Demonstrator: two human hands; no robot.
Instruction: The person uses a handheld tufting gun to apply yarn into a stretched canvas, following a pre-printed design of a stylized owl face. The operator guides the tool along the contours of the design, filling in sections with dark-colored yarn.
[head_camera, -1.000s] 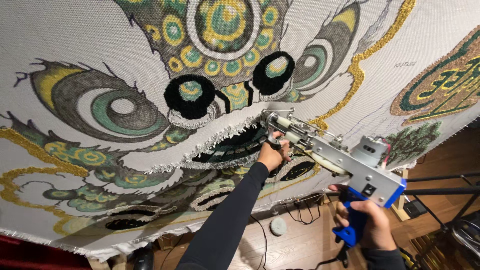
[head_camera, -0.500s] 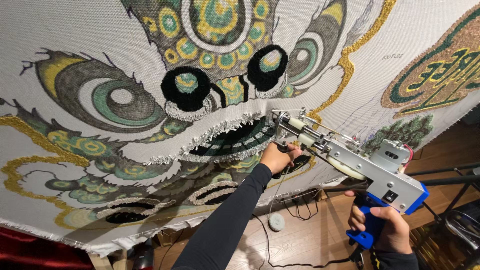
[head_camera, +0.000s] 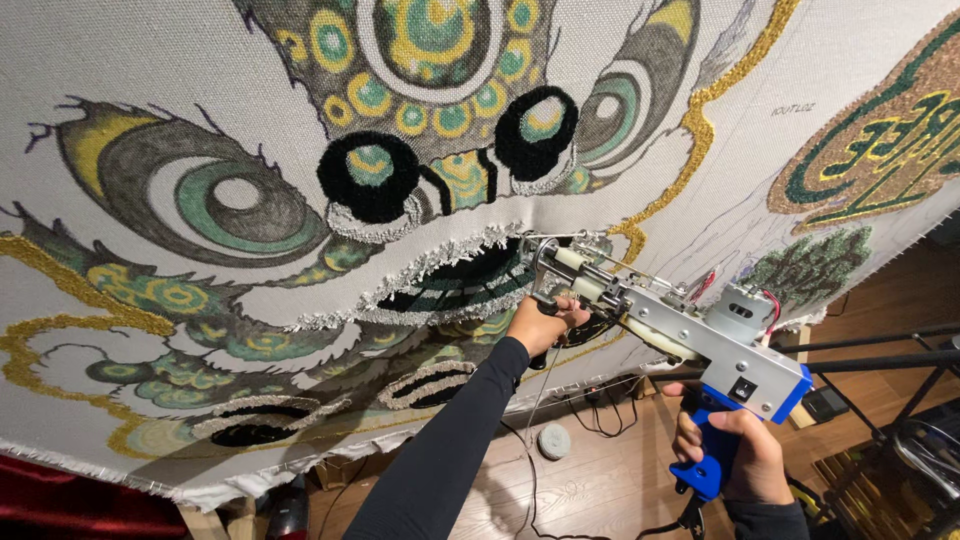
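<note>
Here, a person works a tufting gun against a large stretched cloth bearing a half-finished lion-dance face in black, green, yellow and grey yarn. The right hand is wrapped tight around the gun's blue pistol grip, fingers fully closed on it, low at the right of the frame. The left hand, at the end of a black sleeve, is curled shut around the small black front handle, just beneath the gun's nose. The needle end presses on the cloth at the right corner of the dark, fringed mouth. So the metal body slants between the two fists, front high, motor low. Below, cables and a round grey puck lie on the wooden floor.
</note>
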